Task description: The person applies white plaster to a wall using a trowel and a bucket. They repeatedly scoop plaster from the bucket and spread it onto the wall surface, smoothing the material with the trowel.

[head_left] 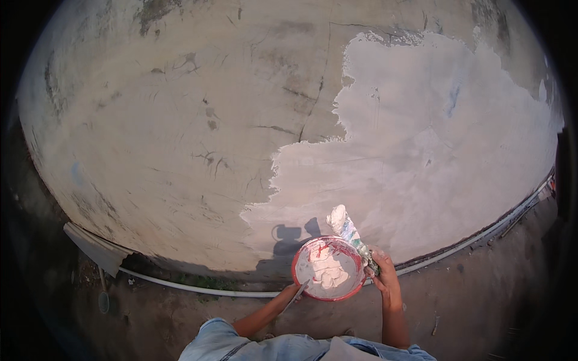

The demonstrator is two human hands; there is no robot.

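A round red basin (296, 268) of creamy white putty (328, 271) is held in front of my body, close to the wall. My left hand (295, 292) is closed at the basin's left rim, its fingers partly hidden. A thin grey blade-like tool (296, 297) slants across that hand; I cannot tell how it is held. My right hand (384, 272) is closed around the lower end of a putty-smeared trowel (349, 231), beside the basin's right rim. The trowel's far end carries a thick lump of white putty and points up toward the wall.
Ahead stands a large wall (180, 120), bare, cracked and stained on the left. A smooth pale coat (445, 132) with a ragged edge covers its right part. Along its foot runs a white pipe (198, 290). A leaning sheet (96, 248) is at the lower left, on brown ground (469, 295).
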